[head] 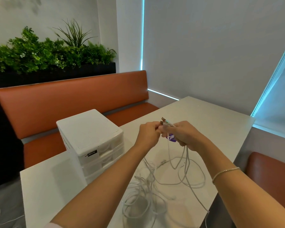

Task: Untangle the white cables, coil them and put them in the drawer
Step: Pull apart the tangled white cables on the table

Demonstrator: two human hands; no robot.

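Note:
A tangle of white cables [143,191] lies on the white table [212,122], with strands rising to my hands. My right hand [186,134] grips several cable strands, and a purple tag [171,137] hangs by its fingers. My left hand [149,133] pinches cable ends with metal plugs [163,120] that stick up between both hands. A white drawer unit [90,140] stands to the left of my hands, all its drawers closed.
An orange bench [72,102] runs behind the table, with a black planter of green plants [48,51] above it. Another orange seat [273,175] is at the right. Window blinds cover the back wall.

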